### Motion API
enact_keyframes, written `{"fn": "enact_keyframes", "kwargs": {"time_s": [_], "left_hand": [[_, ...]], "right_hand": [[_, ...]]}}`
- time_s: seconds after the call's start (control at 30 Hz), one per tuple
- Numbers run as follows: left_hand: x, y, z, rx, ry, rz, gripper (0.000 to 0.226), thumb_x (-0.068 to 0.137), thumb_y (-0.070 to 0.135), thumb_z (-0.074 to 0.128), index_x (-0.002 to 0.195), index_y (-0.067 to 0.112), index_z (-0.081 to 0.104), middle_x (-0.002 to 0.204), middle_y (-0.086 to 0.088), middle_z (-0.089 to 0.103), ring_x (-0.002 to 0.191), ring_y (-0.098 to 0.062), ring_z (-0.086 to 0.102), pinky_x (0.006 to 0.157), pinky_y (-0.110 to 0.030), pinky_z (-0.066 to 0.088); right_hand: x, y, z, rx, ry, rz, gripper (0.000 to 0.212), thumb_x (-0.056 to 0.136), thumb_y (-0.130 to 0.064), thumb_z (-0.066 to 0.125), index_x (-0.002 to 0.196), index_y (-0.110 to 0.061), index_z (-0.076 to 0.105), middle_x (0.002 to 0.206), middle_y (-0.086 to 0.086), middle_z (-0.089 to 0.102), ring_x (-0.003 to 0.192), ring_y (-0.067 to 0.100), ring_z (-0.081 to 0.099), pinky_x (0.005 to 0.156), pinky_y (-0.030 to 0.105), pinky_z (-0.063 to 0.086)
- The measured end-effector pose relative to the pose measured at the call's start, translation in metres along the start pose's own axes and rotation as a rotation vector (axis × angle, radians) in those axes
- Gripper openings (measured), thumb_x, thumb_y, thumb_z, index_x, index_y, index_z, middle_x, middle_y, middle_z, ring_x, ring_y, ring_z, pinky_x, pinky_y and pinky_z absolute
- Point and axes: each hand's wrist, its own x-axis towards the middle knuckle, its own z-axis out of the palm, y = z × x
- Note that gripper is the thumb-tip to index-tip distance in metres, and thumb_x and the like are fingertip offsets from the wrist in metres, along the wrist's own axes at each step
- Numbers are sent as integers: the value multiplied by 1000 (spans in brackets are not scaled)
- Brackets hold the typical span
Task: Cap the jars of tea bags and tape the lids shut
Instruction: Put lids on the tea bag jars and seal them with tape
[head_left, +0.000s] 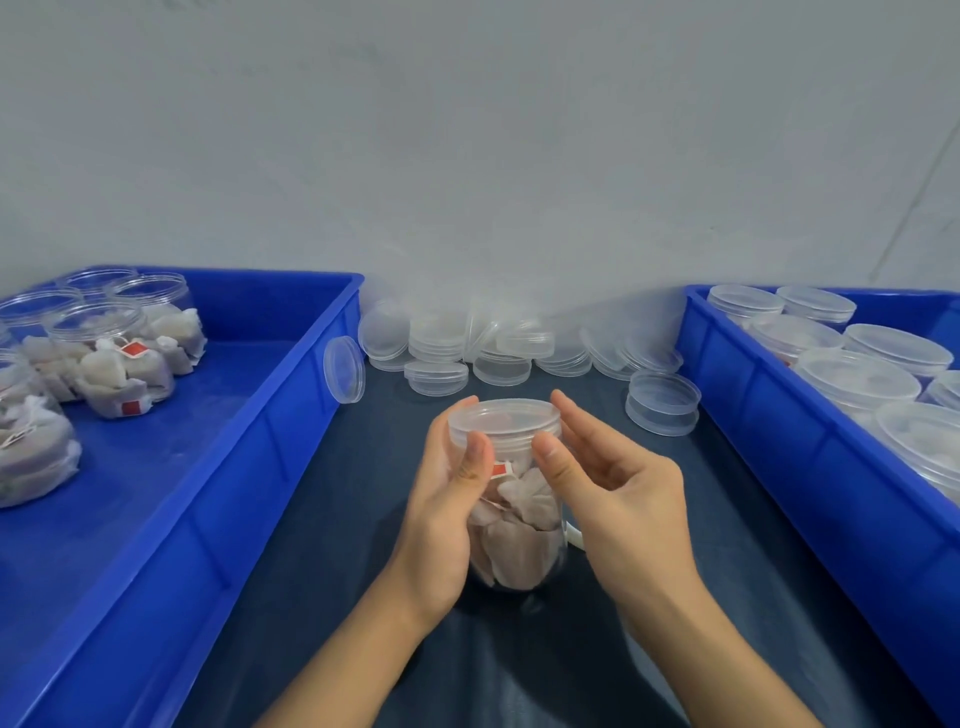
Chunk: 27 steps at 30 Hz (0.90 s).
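Observation:
A clear jar of tea bags (517, 540) stands on the dark table mat in front of me, with a clear lid (504, 418) on its mouth. My left hand (447, 499) grips the jar's left side, thumb across the front just under the lid. My right hand (608, 478) is at the lid's right edge, fingers straight along the rim and thumb touching its front. Something white (573, 535) peeks out behind the jar at its right.
A blue tray (260, 395) at left holds several uncapped jars of tea bags (119, 358). A blue tray (769, 405) at right holds several capped jars (857, 379). Loose clear lids (467, 348) lie heaped along the wall behind, two stacked (662, 402) at right.

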Motion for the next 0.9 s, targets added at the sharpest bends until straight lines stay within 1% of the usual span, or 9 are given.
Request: {"fn": "enact_keyframes", "kwargs": {"time_s": [0.1, 0.17, 0.23, 0.3, 0.4, 0.5, 0.7, 0.8, 0.9], "left_hand": [[0, 0, -1, 4, 4, -14, 58, 98, 44, 48, 149, 15, 47, 137, -8, 70, 130, -24, 66, 111, -37, 52], [0, 0, -2, -1, 6, -25, 60, 97, 46, 48, 149, 15, 48, 138, -9, 69, 130, -25, 66, 113, -42, 50], [0, -1, -1, 12, 7, -30, 61, 97, 47, 48, 149, 15, 48, 137, -8, 69, 130, -25, 65, 114, -45, 49], [-1, -2, 0, 20, 7, -38, 60, 96, 48, 48, 148, 18, 48, 138, -6, 69, 131, -23, 65, 115, -44, 49], [0, -2, 0, 9, 1, -45, 63, 96, 49, 45, 150, 17, 46, 140, -9, 68, 132, -24, 65, 114, -43, 49], [1, -3, -2, -5, -8, -35, 65, 98, 49, 42, 152, 13, 44, 139, -9, 69, 130, -22, 65, 111, -35, 52], [0, -4, -2, 23, -37, -53, 61, 101, 58, 43, 151, 25, 44, 138, 4, 70, 132, -14, 64, 105, -26, 52], [0, -1, -2, 75, -48, -28, 77, 91, 67, 58, 154, 26, 40, 137, 10, 69, 132, -8, 63, 106, -24, 51], [0, -1, -1, 92, -39, -19, 76, 93, 62, 61, 155, 25, 39, 137, 11, 69, 131, -7, 63, 106, -22, 50]], "right_hand": [[1, -1, -3, 8, -8, 20, 49, 77, -31, 80, 124, -22, 75, 109, -9, 80, 105, 4, 74, 84, 12, 56], [3, 0, -5, -21, 26, 19, 27, 88, -23, 77, 115, -28, 78, 108, -8, 80, 107, 8, 75, 93, 23, 59], [3, -1, -8, -57, 62, 11, 21, 96, -15, 73, 107, -30, 80, 106, -9, 81, 106, 9, 75, 98, 33, 60], [3, -2, -9, -59, 72, -3, 18, 96, -19, 72, 107, -31, 80, 105, -10, 81, 105, 8, 75, 96, 32, 61], [-1, -2, -4, 0, 18, -15, 38, 83, -38, 77, 119, -25, 78, 106, -9, 81, 105, 9, 76, 88, 18, 58], [-2, 1, 0, -14, 0, -33, 57, 75, -35, 81, 128, -17, 74, 105, -8, 81, 102, 6, 76, 81, 11, 56], [1, 1, -6, -34, -11, -49, 48, 81, -33, 76, 127, -20, 73, 110, -14, 79, 106, 0, 73, 83, 10, 54], [2, 1, -9, -68, -2, -57, 36, 85, -34, 73, 121, -30, 74, 110, -14, 78, 107, 2, 73, 92, 19, 57], [1, 0, -9, -66, -6, -48, 39, 85, -39, 71, 123, -31, 74, 112, -12, 79, 108, 5, 74, 96, 25, 58]]}}
